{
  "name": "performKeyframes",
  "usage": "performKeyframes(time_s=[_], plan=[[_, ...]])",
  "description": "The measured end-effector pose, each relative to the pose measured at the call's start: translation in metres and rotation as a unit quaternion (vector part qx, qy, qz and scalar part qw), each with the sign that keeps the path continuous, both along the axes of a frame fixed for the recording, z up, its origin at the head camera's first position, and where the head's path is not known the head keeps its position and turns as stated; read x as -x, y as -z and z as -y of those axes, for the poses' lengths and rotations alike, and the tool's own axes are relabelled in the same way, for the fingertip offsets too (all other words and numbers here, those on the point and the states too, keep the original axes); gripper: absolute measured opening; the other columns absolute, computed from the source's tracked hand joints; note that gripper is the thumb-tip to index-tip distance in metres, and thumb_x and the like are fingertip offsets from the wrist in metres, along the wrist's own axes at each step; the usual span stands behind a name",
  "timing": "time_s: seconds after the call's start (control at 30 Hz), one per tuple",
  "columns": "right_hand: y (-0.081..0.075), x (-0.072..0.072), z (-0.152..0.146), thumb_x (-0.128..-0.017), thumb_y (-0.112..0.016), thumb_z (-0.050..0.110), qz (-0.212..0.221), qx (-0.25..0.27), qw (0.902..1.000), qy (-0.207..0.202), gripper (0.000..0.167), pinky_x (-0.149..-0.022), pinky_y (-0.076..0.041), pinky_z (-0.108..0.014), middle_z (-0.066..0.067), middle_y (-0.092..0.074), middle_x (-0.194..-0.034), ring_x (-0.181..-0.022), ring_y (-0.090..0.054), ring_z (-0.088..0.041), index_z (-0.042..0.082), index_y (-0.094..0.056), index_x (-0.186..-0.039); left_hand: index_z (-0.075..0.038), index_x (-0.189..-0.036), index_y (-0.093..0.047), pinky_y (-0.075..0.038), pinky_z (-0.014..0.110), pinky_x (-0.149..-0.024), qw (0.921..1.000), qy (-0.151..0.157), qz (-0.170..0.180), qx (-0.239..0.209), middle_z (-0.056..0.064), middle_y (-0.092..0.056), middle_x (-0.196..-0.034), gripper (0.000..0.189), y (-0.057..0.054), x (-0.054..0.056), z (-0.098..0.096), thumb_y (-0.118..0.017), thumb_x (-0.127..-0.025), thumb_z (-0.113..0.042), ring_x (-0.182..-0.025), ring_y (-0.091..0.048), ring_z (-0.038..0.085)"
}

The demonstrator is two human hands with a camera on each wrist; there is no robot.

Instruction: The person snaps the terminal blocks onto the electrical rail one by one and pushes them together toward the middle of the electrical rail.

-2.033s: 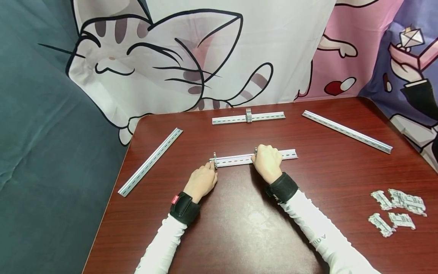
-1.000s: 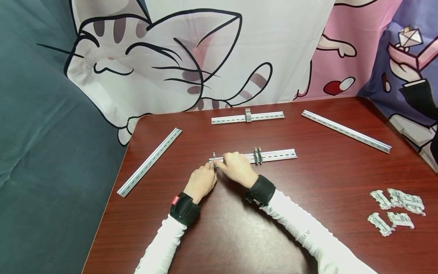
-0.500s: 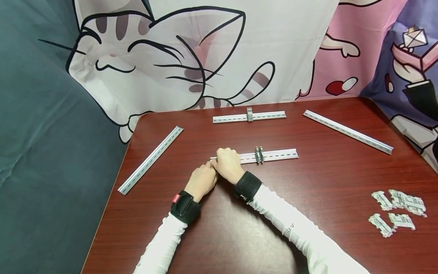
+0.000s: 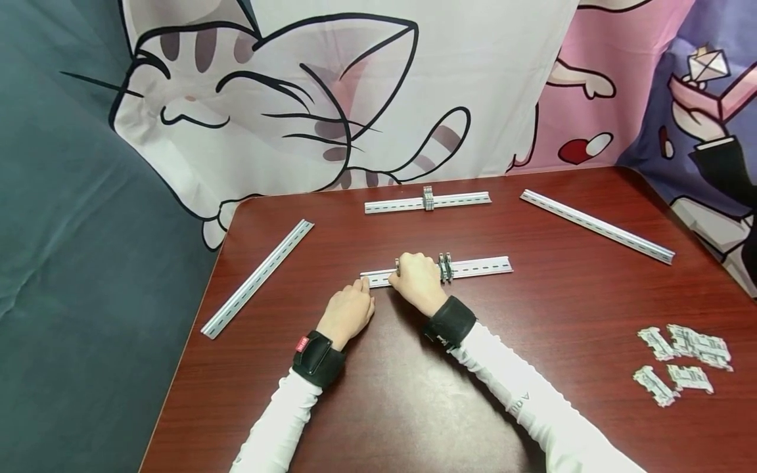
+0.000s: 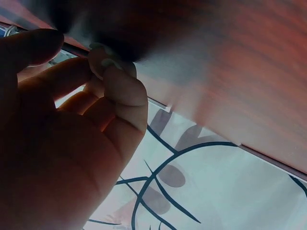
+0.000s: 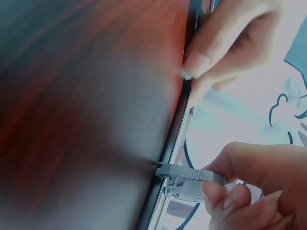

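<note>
A slotted metal DIN rail [image 4: 481, 267] lies crosswise on the table in front of me. At its left end, my left hand [image 4: 345, 314] grips the rail by the edge with bent fingers. My right hand [image 4: 417, 282] is over the rail's left half, pinching a grey end clamp [image 6: 189, 178] between thumb and fingers. In the right wrist view that clamp sits across the rail, its foot at the rail's near edge. Just right of this hand, two more upright clamps [image 4: 445, 268] stand close together on the rail.
Another rail [image 4: 393, 206] at the back bears a cluster of blocks [image 4: 428, 198]. Bare rails lie slanted at the left [image 4: 257, 279] and right [image 4: 597, 226]. Several pale terminal blocks [image 4: 688, 378] lie at the right. Printed cloth [image 4: 503, 79] hangs behind the table.
My right hand left the two clamps mid-rail, moved left to the clamp at the rail's left end, then came back right with that clamp along the rail. My left hand stayed put.
</note>
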State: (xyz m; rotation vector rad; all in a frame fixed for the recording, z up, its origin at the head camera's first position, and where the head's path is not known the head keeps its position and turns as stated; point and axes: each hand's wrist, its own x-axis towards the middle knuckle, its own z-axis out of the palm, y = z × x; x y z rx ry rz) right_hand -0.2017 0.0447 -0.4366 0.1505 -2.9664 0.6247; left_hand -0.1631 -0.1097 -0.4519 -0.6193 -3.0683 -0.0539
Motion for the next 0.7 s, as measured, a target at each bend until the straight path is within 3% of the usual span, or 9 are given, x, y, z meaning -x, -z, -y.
performKeyframes(time_s=[0.33,0.5,0.7], plan=[[0.0,-0.001,-0.021,-0.071,-0.065,0.016,-0.005,-0.018,0.9996,0.021,0.033,-0.051,-0.049,-0.047,-0.007,-0.062,-0.06,-0.065,-0.066,-0.035,0.02,-0.041,-0.048,0.007,-0.132,-0.051,-0.053,0.043,-0.078,1.0,-0.002,0.006,0.0,0.02,-0.062,-0.118,0.047,0.0,0.0,-0.001,-0.053,-0.096,-0.022,-0.094,-0.065,0.033],[-0.002,-0.002,-0.032,-0.069,-0.065,0.016,-0.017,-0.016,0.9995,0.021,0.037,-0.053,-0.05,-0.049,-0.004,-0.055,-0.055,-0.063,-0.064,-0.037,0.02,-0.037,-0.047,0.007,-0.132,-0.052,-0.053,0.043,-0.078,1.0,-0.002,0.001,-0.002,0.02,-0.062,-0.118,0.046,0.0,0.0,-0.001,-0.054,-0.095,-0.022,-0.095,-0.065,0.033],[-0.004,-0.002,-0.044,-0.068,-0.063,0.013,-0.009,-0.013,0.9994,0.029,0.037,-0.045,-0.045,-0.045,0.0,-0.045,-0.053,-0.056,-0.061,-0.033,0.021,-0.033,-0.047,0.007,-0.132,-0.051,-0.053,0.042,-0.078,1.0,-0.003,0.007,0.0,0.02,-0.062,-0.117,0.047,0.0,-0.001,0.0,-0.053,-0.096,-0.022,-0.094,-0.065,0.033]])
